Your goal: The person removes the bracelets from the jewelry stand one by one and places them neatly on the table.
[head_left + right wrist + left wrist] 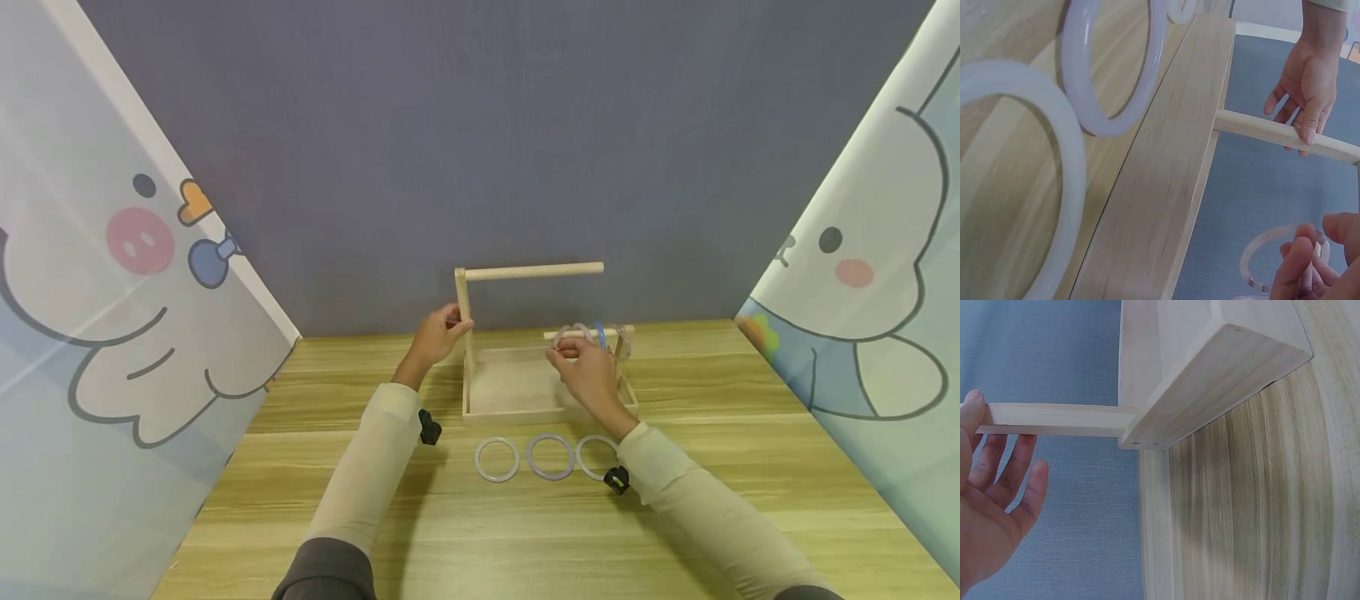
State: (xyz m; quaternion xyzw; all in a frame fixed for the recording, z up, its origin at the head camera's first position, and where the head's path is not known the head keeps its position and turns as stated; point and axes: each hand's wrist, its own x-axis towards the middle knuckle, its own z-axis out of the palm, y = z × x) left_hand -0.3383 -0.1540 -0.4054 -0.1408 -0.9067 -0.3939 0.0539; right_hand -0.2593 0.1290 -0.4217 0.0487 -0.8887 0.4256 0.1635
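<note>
A wooden stand has a tray base [517,392], an upright post [465,310] on its left, a long top bar [528,270] and a shorter low bar [553,335] on the right. My left hand [448,327] rests on the post, thumb on the wood [975,403] and fingers straight. My right hand [572,357] pinches a translucent ring [574,327] at the low bar's free end. The right wrist view shows that ring [1259,250] between my fingertips [1300,262]. A blue ring [601,334] and a clear ring [623,342] hang on the low bar.
Three pale rings [497,459] [550,456] [596,457] lie in a row on the wooden table [480,533] in front of the tray. A grey wall stands behind, and cartoon-printed curtains [112,317] close in on both sides.
</note>
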